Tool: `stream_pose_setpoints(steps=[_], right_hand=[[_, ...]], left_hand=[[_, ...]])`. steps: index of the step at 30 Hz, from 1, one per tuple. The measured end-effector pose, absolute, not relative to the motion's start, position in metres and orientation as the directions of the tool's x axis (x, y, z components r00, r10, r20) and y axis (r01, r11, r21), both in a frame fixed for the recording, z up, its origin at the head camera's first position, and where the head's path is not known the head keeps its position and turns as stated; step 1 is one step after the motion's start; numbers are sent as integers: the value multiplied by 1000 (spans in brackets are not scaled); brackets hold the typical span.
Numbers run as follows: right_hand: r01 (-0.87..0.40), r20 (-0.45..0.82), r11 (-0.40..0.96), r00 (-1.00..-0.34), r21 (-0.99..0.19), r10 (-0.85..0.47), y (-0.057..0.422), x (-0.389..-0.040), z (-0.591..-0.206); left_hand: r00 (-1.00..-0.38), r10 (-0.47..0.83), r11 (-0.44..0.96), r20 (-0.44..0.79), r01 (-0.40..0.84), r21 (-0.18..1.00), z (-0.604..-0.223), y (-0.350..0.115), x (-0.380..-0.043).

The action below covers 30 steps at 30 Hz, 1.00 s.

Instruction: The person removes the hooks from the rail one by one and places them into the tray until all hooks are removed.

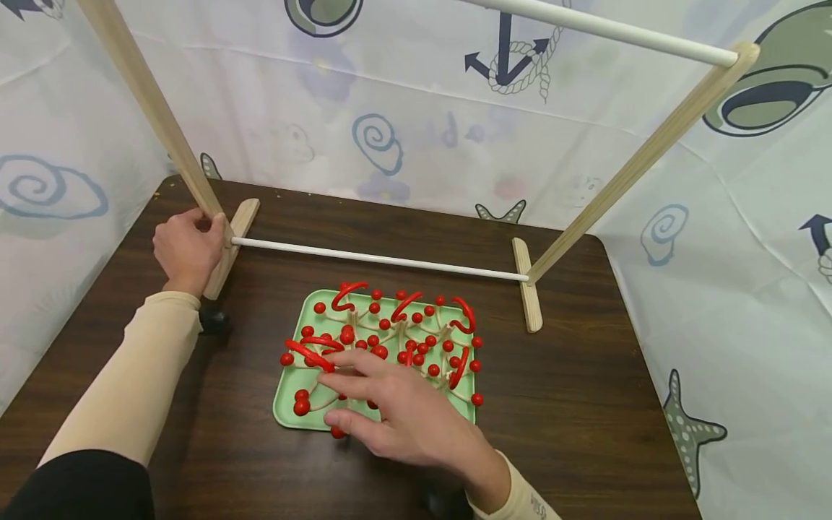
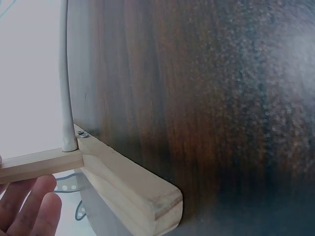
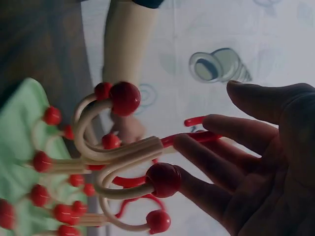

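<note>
My left hand point(image 1: 188, 245) grips the left wooden upright point(image 1: 156, 108) of a stand, low down near its foot point(image 2: 133, 182). In the left wrist view its fingers point(image 2: 42, 209) lie against the upright. My right hand point(image 1: 409, 412) hovers over a green tray point(image 1: 286, 401) with fingers extended and thumb apart. On the tray lie several beige, multi-armed hangers with red ball tips and red top hooks. In the right wrist view the fingertips are right at the red hook of one hanger point(image 3: 133, 150). The hand covers part of the tray in the head view.
A white lower rod point(image 1: 377, 258) joins the stand's two sides behind the tray. Overhead runs a white upper rod point(image 1: 617, 29), meeting the right upright point(image 1: 637, 166). The right foot point(image 1: 531, 318) rests on the dark wooden table point(image 1: 585, 404). A printed curtain point(image 1: 422, 94) hangs behind.
</note>
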State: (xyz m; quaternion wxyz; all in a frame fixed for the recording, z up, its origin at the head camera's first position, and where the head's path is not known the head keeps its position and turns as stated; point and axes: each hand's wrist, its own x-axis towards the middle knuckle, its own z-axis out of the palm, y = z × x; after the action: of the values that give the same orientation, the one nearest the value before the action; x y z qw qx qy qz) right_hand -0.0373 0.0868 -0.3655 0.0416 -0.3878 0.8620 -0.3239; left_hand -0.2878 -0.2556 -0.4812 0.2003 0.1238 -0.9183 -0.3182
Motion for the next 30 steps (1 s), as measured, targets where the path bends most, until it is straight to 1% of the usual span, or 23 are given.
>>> stream_pose_setpoints(steps=[7, 11, 16, 23, 30], right_hand=[[-571, 179, 525, -766, -631, -618, 88, -25, -398], [-562, 196, 530, -781, -635, -593, 88, -23, -411], [-545, 199, 542, -798, -639, -568, 89, -22, -415], [-524, 187, 544, -810, -656, -556, 94, -17, -416], [-538, 190, 525, -795, -659, -576, 100, -13, -416]], left_hand=[[-887, -363, 761, 283, -107, 640, -480, -256, -289], [-890, -363, 758, 275, -111, 643, -481, -256, -288], [-892, -361, 759, 273, -111, 642, -482, -254, -286], [-894, -358, 756, 270, -107, 646, -483, -254, -286], [-886, -365, 762, 285, -109, 638, -482, -254, -285]])
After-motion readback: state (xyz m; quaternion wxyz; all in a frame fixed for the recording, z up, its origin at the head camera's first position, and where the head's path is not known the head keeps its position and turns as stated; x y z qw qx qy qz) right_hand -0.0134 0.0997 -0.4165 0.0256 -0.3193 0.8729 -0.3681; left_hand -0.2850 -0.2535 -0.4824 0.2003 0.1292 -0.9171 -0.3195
